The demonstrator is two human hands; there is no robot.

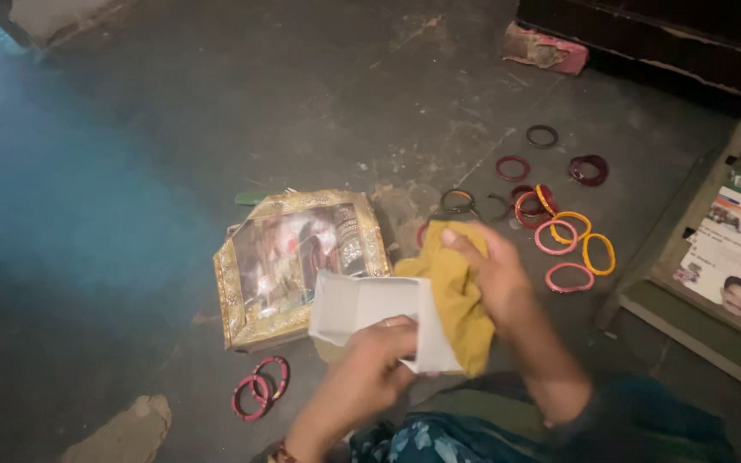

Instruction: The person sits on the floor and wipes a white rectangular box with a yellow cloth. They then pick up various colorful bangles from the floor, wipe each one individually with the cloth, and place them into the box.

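Head: hands (cloth, box).

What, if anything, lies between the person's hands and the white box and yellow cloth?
Nothing visible. The left hand already grips the white box, and the right hand rests directly on the yellow cloth beside it.

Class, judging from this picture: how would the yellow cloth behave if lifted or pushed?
The yellow cloth is probably floppy: it drapes in folds under the right hand. Likely light, since it hangs from fingers alone. Pushed along the floor, it would probably bunch up, not roll.
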